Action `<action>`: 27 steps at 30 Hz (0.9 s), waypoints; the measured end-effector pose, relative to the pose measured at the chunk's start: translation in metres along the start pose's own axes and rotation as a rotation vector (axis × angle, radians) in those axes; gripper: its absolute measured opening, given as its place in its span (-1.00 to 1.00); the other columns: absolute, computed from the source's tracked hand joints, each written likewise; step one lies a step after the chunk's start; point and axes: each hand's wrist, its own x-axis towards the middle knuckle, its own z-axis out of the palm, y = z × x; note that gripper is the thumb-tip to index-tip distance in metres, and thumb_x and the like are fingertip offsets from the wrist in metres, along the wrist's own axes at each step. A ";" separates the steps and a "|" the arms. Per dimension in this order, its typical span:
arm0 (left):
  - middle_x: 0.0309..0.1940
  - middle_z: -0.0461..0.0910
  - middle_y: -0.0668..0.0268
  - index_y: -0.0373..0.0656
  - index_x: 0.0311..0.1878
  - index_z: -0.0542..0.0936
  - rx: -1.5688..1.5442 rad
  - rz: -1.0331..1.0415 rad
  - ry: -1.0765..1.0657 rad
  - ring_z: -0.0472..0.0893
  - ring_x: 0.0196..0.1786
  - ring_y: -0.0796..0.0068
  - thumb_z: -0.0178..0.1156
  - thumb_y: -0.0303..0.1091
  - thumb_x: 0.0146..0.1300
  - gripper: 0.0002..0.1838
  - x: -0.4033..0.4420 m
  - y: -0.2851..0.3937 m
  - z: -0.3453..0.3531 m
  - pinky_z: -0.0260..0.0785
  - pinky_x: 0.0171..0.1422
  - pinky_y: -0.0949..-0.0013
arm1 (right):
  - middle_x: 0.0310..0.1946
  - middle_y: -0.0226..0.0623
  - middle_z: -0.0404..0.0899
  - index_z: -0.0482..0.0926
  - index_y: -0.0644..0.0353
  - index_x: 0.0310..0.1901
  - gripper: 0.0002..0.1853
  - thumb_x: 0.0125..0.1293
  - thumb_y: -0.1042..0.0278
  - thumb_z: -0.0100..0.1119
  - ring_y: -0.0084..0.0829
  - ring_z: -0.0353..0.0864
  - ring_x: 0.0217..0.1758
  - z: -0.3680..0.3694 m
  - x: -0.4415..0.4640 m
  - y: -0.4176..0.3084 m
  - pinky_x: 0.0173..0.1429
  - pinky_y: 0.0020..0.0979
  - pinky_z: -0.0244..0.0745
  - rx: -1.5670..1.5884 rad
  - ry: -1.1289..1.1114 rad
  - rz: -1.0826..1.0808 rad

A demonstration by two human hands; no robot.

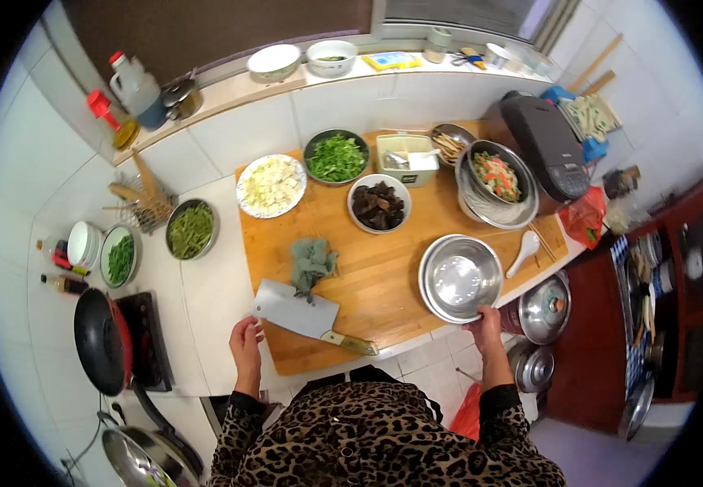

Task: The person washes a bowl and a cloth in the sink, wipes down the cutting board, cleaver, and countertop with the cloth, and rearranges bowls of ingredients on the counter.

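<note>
My right hand grips the near rim of a stainless steel bowl, which is nested in another metal bowl at the right front of the wooden cutting board. Its thumb and fingers are at the rim, partly hidden. My left hand is empty, fingers loosely bent and a little apart, beside the board's left front edge. Closest to it is a cleaver lying flat, its handle pointing right. A crumpled grey-green cloth lies just behind the blade.
Behind are a plate of chopped pale vegetables, a bowl of greens and a bowl of dark fungus. A white spoon lies right of the metal bowls. A black wok stands left, near a rice cooker-free counter.
</note>
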 end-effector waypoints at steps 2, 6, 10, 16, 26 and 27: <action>-0.14 0.53 0.28 -0.27 0.00 0.48 -0.026 0.016 0.028 0.55 -0.15 0.49 -0.06 -0.39 0.34 -0.75 0.001 -0.004 0.004 0.43 -0.12 0.46 | -0.30 -0.22 0.58 0.44 0.29 -0.09 -0.63 0.24 0.13 0.06 -0.38 0.60 -0.39 -0.001 -0.001 -0.005 -0.53 -0.40 0.56 -0.027 -0.029 0.048; -0.15 0.55 0.28 -0.25 0.01 0.47 -0.110 -0.004 0.034 0.56 -0.18 0.48 -0.03 -0.44 0.32 -0.76 0.001 -0.018 0.002 0.47 -0.12 0.42 | 0.01 -0.30 0.50 0.29 0.08 0.20 -0.35 0.27 -0.27 -0.10 -0.41 0.60 -0.18 -0.017 0.001 0.000 -0.48 -0.48 0.56 -0.061 -0.155 0.048; -0.14 0.54 0.26 -0.27 0.04 0.45 -0.049 0.070 0.063 0.56 -0.23 0.53 -0.04 -0.39 0.34 -0.73 -0.004 -0.009 -0.001 0.42 -0.16 0.49 | -0.52 -0.46 0.48 0.45 0.04 -0.17 -0.33 0.19 -0.49 -0.21 -0.51 0.43 -0.54 -0.017 -0.014 0.001 -0.61 -0.54 0.16 0.055 -0.033 0.086; -0.16 0.54 0.23 -0.29 0.09 0.41 -0.099 -0.076 0.093 0.55 -0.25 0.52 -0.07 -0.39 0.37 -0.71 -0.003 -0.013 -0.025 0.43 -0.18 0.47 | -0.68 -0.52 0.39 0.47 -0.01 -0.39 -0.41 0.19 -0.45 -0.14 -0.56 0.36 -0.66 -0.007 -0.037 0.021 -0.63 -0.54 0.21 0.087 0.003 0.077; -0.26 0.57 0.25 -0.29 0.03 0.43 -0.200 0.101 -0.293 0.55 -0.30 0.54 -0.07 -0.37 0.38 -0.74 0.065 0.046 0.040 0.42 -0.26 0.51 | -0.48 -0.12 0.58 0.45 0.32 -0.13 -0.73 0.32 0.28 -0.06 -0.32 0.57 -0.52 -0.007 -0.091 0.069 -0.47 -0.41 0.47 -0.376 -0.082 0.394; -0.28 0.56 0.27 -0.28 0.01 0.44 -0.152 0.191 -0.397 0.54 -0.31 0.58 -0.08 -0.38 0.38 -0.76 0.078 0.071 0.073 0.40 -0.28 0.54 | -0.48 -0.10 0.58 0.45 0.33 -0.12 -0.73 0.34 0.27 -0.08 -0.32 0.57 -0.52 -0.020 -0.097 0.074 -0.48 -0.40 0.48 -0.372 -0.037 0.430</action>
